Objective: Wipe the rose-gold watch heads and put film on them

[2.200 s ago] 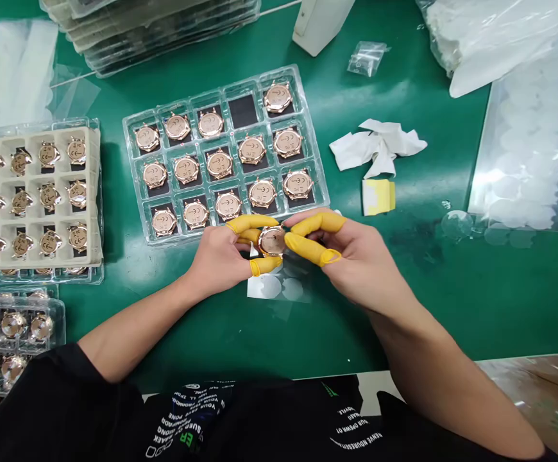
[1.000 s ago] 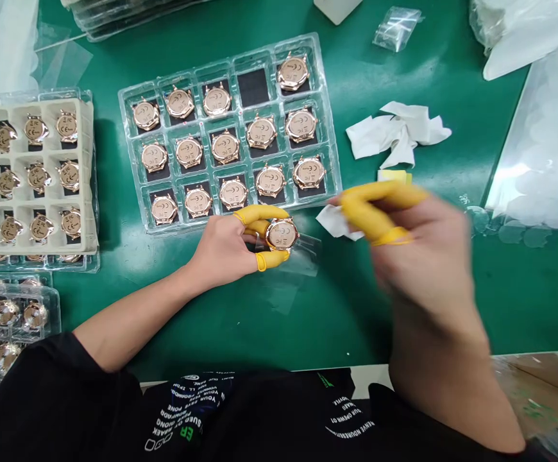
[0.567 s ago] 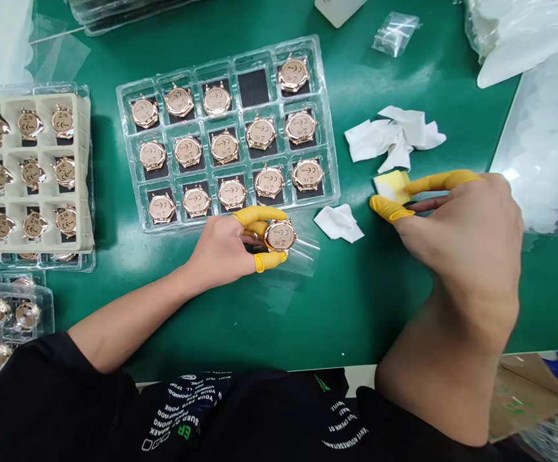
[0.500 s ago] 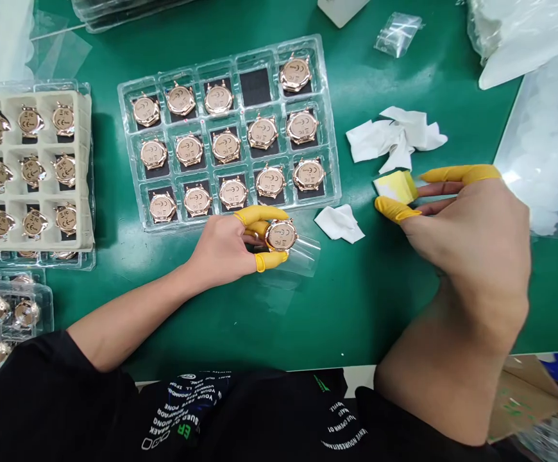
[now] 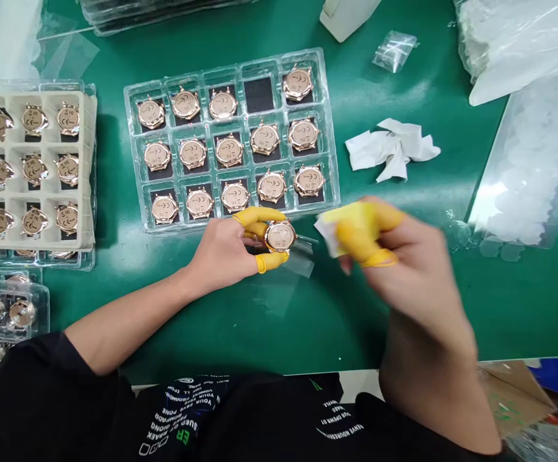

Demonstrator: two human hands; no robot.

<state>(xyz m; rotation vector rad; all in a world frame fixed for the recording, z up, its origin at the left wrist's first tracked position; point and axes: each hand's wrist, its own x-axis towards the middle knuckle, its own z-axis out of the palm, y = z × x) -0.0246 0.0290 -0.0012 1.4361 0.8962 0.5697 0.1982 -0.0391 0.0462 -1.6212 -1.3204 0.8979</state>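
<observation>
Watch case (image 5: 279, 235) pinched in left hand (image 5: 226, 247), yellow-cotted fingertips (image 5: 260, 216) on its rim, just below plastic tray (image 5: 331, 192); clear film (image 5: 304, 260) juts from behind it. Right hand (image 5: 404, 276), blurred, pinches white-yellow pad (image 5: 329, 226) between cotted fingers (image 5: 360, 234), near the case.

Rose-gold watch case (image 5: 279, 235), mustard-yellow finger cots (image 5: 256, 215), deep green bench mat (image 5: 337, 333), black shirt (image 5: 67, 410) with white lettering.

Rose-gold watch cases (image 5: 229, 151) show a CE mark; the black shirt (image 5: 67, 404) shows a green "ER".
</observation>
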